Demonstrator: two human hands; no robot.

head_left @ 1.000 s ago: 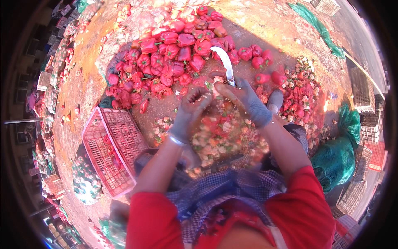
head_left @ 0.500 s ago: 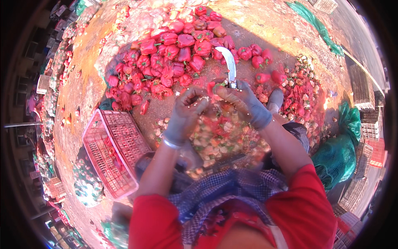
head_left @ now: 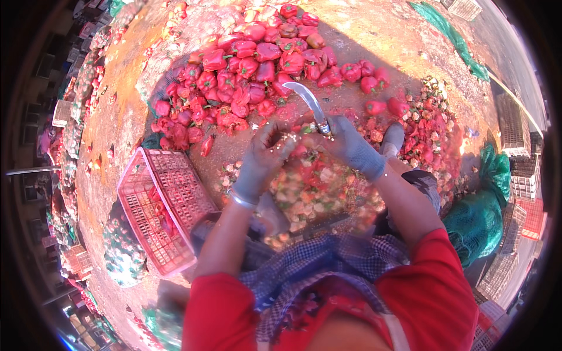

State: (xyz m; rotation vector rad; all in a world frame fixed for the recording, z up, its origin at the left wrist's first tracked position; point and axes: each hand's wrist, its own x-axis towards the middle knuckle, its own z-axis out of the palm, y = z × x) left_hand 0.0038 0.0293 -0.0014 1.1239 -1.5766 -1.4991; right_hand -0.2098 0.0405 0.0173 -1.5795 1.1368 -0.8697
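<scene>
A short knife with a curved, hooked blade (head_left: 309,100) is gripped in my right hand (head_left: 353,147), its tip pointing up and to the left. My left hand (head_left: 261,159) is level with it on the left, its fingers curled inward. Whatever those fingers hold, if anything, I cannot make out. Both hands wear grey-blue gloves with dark, wet fingers and pale seeds stuck on them. Beneath them lies a blurred heap of pepper cores and red scraps (head_left: 316,196). Beyond the hands spreads a large pile of red bell peppers (head_left: 246,70).
On the left a pink plastic crate (head_left: 184,181) is tipped toward me, a few red pieces inside. More cores and scraps (head_left: 430,126) are heaped by my shoe (head_left: 393,137). Green netting (head_left: 477,225) and stacked crates (head_left: 524,172) stand at the right.
The knife blade has swung to the left and leans more. A red piece with green that showed at my right fingertips is no longer visible there. My left hand has barely moved.
</scene>
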